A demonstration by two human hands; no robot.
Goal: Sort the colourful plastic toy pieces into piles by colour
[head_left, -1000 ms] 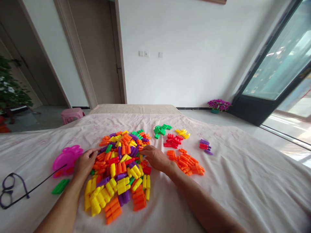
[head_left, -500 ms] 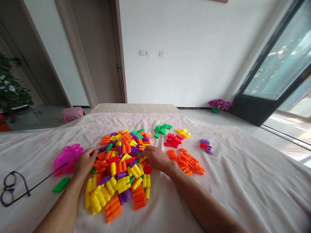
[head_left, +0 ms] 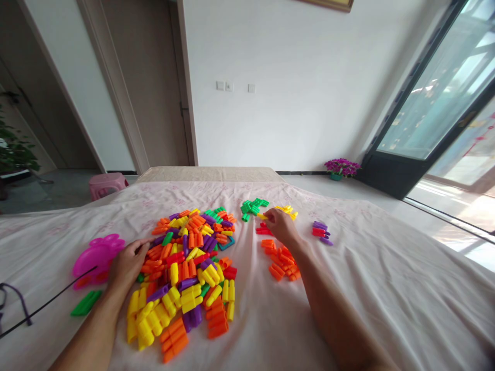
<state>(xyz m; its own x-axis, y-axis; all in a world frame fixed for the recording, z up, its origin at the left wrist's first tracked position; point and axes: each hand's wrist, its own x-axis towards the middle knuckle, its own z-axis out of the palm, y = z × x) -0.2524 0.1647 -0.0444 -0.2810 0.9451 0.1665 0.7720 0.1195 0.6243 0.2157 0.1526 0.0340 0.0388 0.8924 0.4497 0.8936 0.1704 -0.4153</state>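
Observation:
A big mixed pile of plastic building blocks (head_left: 189, 268) in orange, yellow, purple, red and green lies in front of me. My left hand (head_left: 129, 260) rests at the pile's left edge, its thumb and fingers apart, fingertips by a purple block. Out to the right, my right hand (head_left: 279, 222) pinches a yellow block (head_left: 262, 216) above the small red group (head_left: 263, 230). Just beyond that hand is a group of yellow blocks (head_left: 290, 212), partly covered by it. Green blocks (head_left: 254, 207) sit to its left, and orange blocks (head_left: 284, 263) lie nearer to me.
Purple and red blocks (head_left: 320, 233) form a small group farther right. On the left are a pink paw-shaped tray (head_left: 91, 257), a green block (head_left: 86, 303) and black-framed glasses (head_left: 23, 306). A wrinkled floral cloth (head_left: 367, 288) covers the surface. A pink stool (head_left: 108, 185) stands beyond.
My right hand has gone from the pile's right side outward and away to the yellow group, carrying a yellow block. My left hand stays at the pile. The view has shifted slightly right.

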